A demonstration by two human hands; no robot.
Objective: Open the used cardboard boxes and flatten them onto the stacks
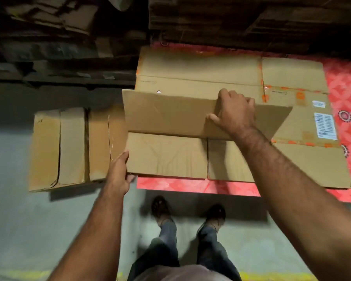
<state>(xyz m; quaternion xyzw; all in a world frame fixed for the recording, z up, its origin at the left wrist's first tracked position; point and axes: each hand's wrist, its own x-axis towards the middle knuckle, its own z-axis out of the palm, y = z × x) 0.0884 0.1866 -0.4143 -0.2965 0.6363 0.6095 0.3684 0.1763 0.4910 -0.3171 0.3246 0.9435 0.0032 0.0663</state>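
I have the flattened box [170, 126] held over the near left part of the flat cardboard stack [304, 163], which lies on a red patterned mat [344, 92]. My right hand [234, 114] grips the box's far panel, fingers curled over its top edge and thumb pressed on the near face. My left hand [120, 171] pinches the near left corner of the lower flap, thumb on top and fingers tucked under.

The main risk I see is the box not lying truly flat. The far panel stands tilted up from the fold line, so if I let go early it may spring back and sit raised on the stack. The second risk is placement: the box overhangs the stack's left edge, reaching toward the second pile of folded cardboard [69, 147] on the grey floor [18, 220] to the left. Dropped here, it could slide off or straddle both piles.

My left fingers are under the flap, so pressing down before I pull them clear could trap them. My feet [188, 211] stand close to the mat's near edge, and the dim light makes that edge easy to misjudge.
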